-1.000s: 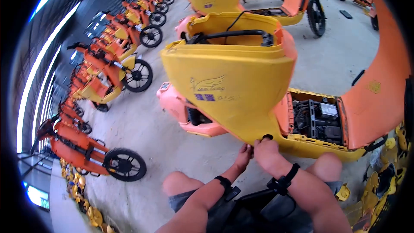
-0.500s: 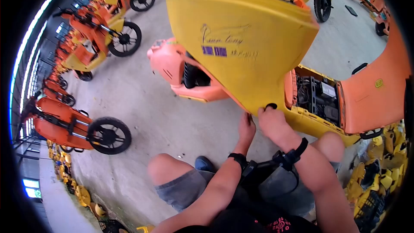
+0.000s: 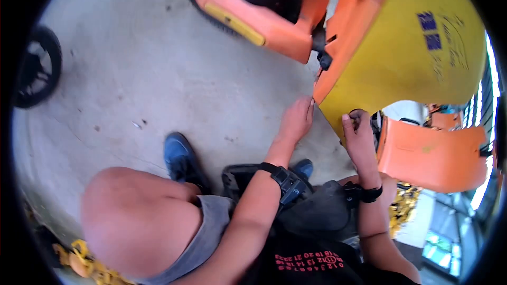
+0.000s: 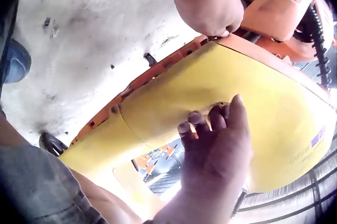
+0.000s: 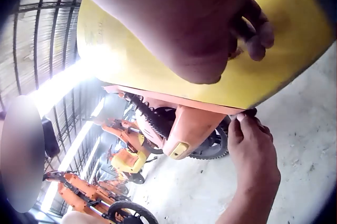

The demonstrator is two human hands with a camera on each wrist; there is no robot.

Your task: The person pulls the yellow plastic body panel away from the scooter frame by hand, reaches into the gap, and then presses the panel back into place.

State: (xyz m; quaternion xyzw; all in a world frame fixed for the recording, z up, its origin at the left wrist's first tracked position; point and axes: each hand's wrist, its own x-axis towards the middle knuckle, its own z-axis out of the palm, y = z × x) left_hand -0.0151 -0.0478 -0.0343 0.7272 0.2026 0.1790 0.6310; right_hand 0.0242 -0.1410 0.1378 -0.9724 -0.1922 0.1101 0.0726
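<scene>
At the lower tip of the yellow panel (image 3: 398,53), the left hand (image 3: 297,120) has its fingertips closed on the corner beside the orange strip (image 3: 351,47); the left wrist view shows this hand (image 4: 208,6) too. The right hand (image 3: 362,145) lies on the panel's face with loosely bent fingers, thumb out, index fingertip at a small dark hole (image 4: 222,104). No object shows in the right hand (image 5: 174,24), though its palm side is partly hidden. In the right wrist view, the left hand (image 5: 255,161) pinches the panel corner from below, near a small dark bit.
An orange scooter part with a tyre (image 3: 259,16) stands beyond the hands. Another wheel (image 3: 39,66) is at the far left, and an orange seat (image 3: 433,155) at the right. The person's shoe (image 3: 182,158) rests on the concrete floor (image 3: 121,100). Yellow parts (image 3: 84,258) lie behind.
The head view has turned and dipped toward the floor and the hands. Both hands remain at the same parts of the panel, the right one with its thumb now more spread.
</scene>
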